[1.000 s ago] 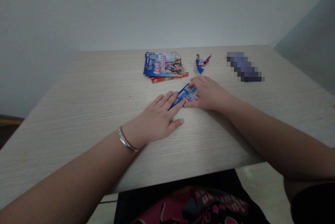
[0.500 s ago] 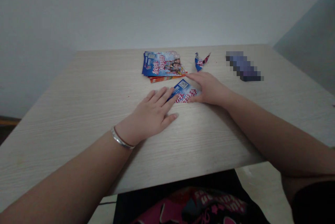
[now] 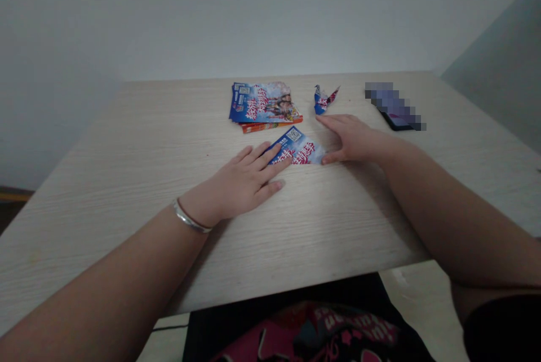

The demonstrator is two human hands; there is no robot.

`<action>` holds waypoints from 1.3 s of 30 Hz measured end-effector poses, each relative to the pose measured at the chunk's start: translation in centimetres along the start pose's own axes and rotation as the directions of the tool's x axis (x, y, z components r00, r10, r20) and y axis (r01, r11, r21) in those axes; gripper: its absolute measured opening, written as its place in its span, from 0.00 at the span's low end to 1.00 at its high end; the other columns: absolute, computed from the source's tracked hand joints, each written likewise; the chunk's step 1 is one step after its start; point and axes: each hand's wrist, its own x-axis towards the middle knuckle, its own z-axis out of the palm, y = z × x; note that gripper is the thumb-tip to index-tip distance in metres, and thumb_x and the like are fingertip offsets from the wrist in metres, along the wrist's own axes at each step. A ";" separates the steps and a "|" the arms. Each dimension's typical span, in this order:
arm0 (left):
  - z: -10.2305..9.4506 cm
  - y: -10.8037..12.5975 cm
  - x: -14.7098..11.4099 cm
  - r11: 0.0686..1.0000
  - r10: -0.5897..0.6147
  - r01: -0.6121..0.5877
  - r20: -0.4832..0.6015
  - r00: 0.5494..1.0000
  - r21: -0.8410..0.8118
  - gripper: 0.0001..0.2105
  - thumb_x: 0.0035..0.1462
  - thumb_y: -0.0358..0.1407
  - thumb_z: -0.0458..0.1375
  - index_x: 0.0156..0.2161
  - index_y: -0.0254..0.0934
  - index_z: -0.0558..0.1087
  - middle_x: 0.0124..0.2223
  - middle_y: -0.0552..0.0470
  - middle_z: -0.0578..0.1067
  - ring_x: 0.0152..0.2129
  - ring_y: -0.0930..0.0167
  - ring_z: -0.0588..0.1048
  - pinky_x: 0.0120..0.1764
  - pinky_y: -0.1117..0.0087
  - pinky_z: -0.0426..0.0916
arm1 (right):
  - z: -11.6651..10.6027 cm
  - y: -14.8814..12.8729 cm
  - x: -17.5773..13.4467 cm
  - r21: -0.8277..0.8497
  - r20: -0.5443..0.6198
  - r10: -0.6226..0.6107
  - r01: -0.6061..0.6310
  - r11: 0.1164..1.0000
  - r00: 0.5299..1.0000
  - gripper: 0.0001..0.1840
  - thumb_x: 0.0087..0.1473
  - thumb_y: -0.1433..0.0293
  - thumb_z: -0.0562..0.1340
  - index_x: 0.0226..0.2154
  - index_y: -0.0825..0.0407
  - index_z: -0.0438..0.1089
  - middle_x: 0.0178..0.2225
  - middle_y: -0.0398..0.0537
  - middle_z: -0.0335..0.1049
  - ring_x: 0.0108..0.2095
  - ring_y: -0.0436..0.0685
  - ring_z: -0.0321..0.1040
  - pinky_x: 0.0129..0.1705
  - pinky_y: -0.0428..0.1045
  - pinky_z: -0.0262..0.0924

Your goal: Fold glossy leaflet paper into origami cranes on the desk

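A blue printed paper [image 3: 302, 150], folded into a triangle with a QR code near its top corner, lies flat on the table. My left hand [image 3: 245, 181] rests on its left part, fingers stretched out and spread, covering that corner. At the paper's right corner is my right hand [image 3: 353, 139], thumb by the tip and fingers apart, nothing held between them. Just beyond my right fingertips stands a folded paper crane [image 3: 323, 101] in the same blue and red print.
A stack of printed flyers [image 3: 262, 104], blue on top with orange ones beneath, lies behind the folded paper. A dark phone [image 3: 397, 114], partly pixelated, is at the back right. The pale wooden table [image 3: 139, 136] meets a wall at its far edge.
My right hand has slid right, off the middle of the folded paper to its right corner, uncovering more of the print. My left hand has barely shifted and still lies on the paper.
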 end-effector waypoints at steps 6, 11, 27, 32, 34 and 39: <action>-0.2 0.0 0.0 1.000 0.011 -0.011 0.000 1.000 0.011 0.29 0.74 0.51 0.36 0.73 0.43 0.55 0.76 0.41 0.49 0.72 0.55 0.52 0.69 0.47 0.52 | 0.0 2.1 -0.2 -0.007 0.037 -0.047 0.047 0.999 0.998 0.63 0.40 0.45 0.74 0.72 0.46 0.53 0.72 0.54 0.55 0.70 0.75 0.53 0.71 0.70 0.50; -0.2 0.0 0.0 1.000 0.006 -0.006 0.008 1.000 0.016 0.29 0.74 0.51 0.37 0.73 0.44 0.54 0.76 0.42 0.49 0.72 0.54 0.51 0.69 0.47 0.52 | -0.3 3.8 -0.6 -0.031 0.064 -0.050 0.052 0.998 0.997 0.62 0.39 0.43 0.74 0.71 0.46 0.56 0.72 0.55 0.55 0.70 0.75 0.54 0.71 0.69 0.52; -0.9 0.1 0.3 0.999 0.036 -0.036 -0.079 0.996 0.002 0.28 0.73 0.51 0.40 0.69 0.39 0.62 0.71 0.37 0.60 0.68 0.52 0.60 0.67 0.48 0.57 | -2.6 3.4 -1.8 0.242 0.124 -0.039 0.008 0.970 0.992 0.28 0.60 0.53 0.62 0.61 0.40 0.71 0.68 0.44 0.63 0.69 0.67 0.58 0.70 0.65 0.55; -1.2 0.4 1.0 0.999 0.040 -0.046 -0.181 0.983 -0.026 0.22 0.72 0.45 0.47 0.61 0.36 0.71 0.62 0.37 0.69 0.59 0.55 0.69 0.61 0.51 0.66 | -0.7 -1.7 -0.6 0.272 -0.106 -0.165 0.188 0.944 0.981 0.21 0.56 0.54 0.66 0.48 0.48 0.78 0.51 0.53 0.78 0.52 0.65 0.72 0.58 0.62 0.65; -1.2 0.4 1.3 0.998 0.031 -0.042 -0.201 0.979 -0.050 0.19 0.72 0.41 0.49 0.57 0.34 0.74 0.59 0.38 0.71 0.56 0.57 0.71 0.60 0.52 0.68 | 0.2 -3.4 -0.2 0.182 -0.198 -0.330 0.365 0.913 0.923 0.18 0.54 0.57 0.69 0.43 0.50 0.79 0.49 0.54 0.78 0.52 0.65 0.71 0.58 0.61 0.63; -1.3 0.0 1.7 0.996 -0.043 0.024 -0.220 0.975 -0.092 0.15 0.70 0.37 0.52 0.54 0.29 0.75 0.53 0.39 0.77 0.50 0.59 0.75 0.56 0.56 0.71 | 0.6 -5.0 -0.2 0.010 -0.162 -0.464 0.472 0.881 0.871 0.13 0.61 0.64 0.63 0.43 0.52 0.80 0.45 0.53 0.80 0.47 0.61 0.74 0.53 0.56 0.64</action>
